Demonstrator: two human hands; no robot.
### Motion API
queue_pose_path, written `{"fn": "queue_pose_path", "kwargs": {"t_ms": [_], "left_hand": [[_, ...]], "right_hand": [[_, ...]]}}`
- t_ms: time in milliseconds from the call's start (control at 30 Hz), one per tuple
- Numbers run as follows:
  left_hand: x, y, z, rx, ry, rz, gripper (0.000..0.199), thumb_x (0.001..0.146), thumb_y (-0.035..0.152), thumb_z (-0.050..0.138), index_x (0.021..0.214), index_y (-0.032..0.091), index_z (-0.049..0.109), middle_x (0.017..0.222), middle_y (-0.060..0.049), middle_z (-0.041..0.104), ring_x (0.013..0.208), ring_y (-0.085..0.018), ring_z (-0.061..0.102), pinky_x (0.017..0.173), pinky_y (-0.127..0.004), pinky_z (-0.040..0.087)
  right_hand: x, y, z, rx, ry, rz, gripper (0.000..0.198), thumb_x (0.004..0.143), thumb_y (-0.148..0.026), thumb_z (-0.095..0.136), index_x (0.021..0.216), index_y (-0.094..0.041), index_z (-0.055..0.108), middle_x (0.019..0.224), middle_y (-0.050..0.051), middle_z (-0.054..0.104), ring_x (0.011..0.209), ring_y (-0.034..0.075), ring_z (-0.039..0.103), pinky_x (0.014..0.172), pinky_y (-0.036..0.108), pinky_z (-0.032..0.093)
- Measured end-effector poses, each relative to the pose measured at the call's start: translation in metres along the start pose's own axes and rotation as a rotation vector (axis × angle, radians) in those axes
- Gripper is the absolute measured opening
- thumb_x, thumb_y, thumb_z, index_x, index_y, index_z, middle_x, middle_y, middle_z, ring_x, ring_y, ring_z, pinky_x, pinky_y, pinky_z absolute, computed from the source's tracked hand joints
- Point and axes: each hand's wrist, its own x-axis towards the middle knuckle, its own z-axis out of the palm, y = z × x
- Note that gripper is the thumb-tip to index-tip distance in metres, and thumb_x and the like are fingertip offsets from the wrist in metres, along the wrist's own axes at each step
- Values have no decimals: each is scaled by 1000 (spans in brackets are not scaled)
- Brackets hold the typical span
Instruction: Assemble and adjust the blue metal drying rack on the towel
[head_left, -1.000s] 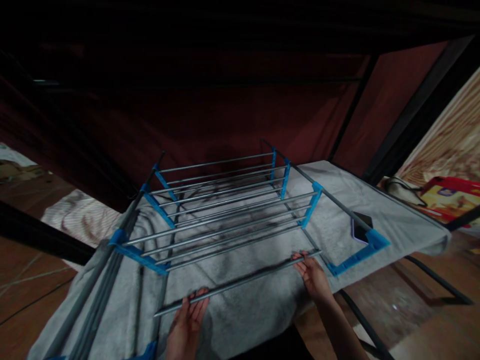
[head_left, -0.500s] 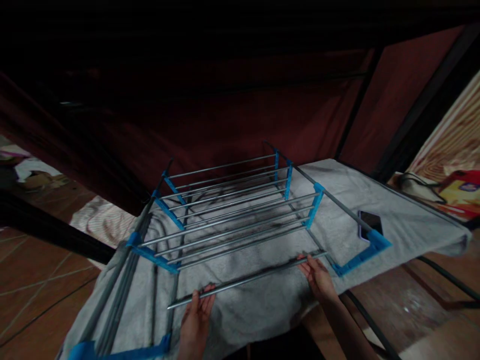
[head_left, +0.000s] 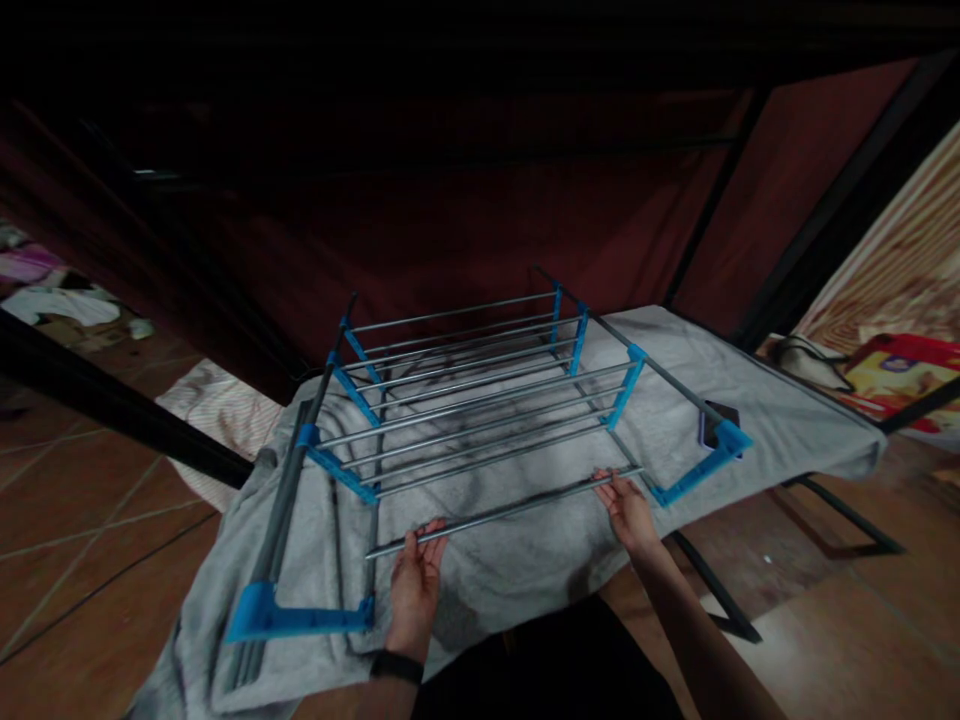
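Observation:
A loose grey metal rod (head_left: pixel 510 510) is held low across the near end of a partly built rack (head_left: pixel 480 400) of grey tubes and blue plastic brackets. My left hand (head_left: pixel 416 580), with a dark wristband, is closed around the rod near its left end. At the other end, my right hand (head_left: pixel 626 510) grips it with thumb and fingers. Blue corner pieces sit at the rack's near ends, one on the left (head_left: pixel 300 615) and one on the right (head_left: pixel 705 465). Several parallel rods span the side frames beyond my hands.
Under the rack lies a grey cloth (head_left: pixel 517 585) over a low surface. More tubes (head_left: pixel 277 530) lie along the left side. A phone (head_left: pixel 716 425) rests by the right corner piece. Dark red panels (head_left: pixel 480 220) stand behind, and a red and yellow package (head_left: pixel 900 375) is at far right.
The camera view has shifted, so the rack's near left corner shows more fully. Both hands still hold the rod, which stays at the rack's near end.

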Motion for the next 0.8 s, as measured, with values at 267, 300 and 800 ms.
{"fn": "queue_pose_path", "kwargs": {"t_ms": [267, 300, 800], "left_hand": [[-5, 16, -1, -144, 67, -102, 23, 98, 20, 48, 82, 20, 63, 88, -8, 77, 95, -18, 76, 94, -35, 60], [-7, 18, -3, -139, 93, -86, 23, 98, 18, 47, 82, 20, 63, 88, -7, 77, 93, -17, 76, 92, -33, 60], [-30, 19, -17, -71, 254, 32, 23, 97, 17, 46, 78, 19, 59, 77, -3, 72, 85, -16, 74, 95, -35, 59]], "right_hand": [[-4, -18, -7, 34, 64, 64, 18, 74, -26, 80, 79, -23, 63, 83, 1, 76, 83, 17, 75, 80, 29, 63], [-4, -21, -9, 29, 67, 73, 17, 75, -26, 79, 80, -22, 63, 84, 2, 76, 82, 17, 75, 80, 30, 63], [7, -34, -4, 33, 85, 65, 15, 81, -20, 75, 79, -22, 60, 79, 0, 75, 75, 14, 73, 77, 25, 62]]}}
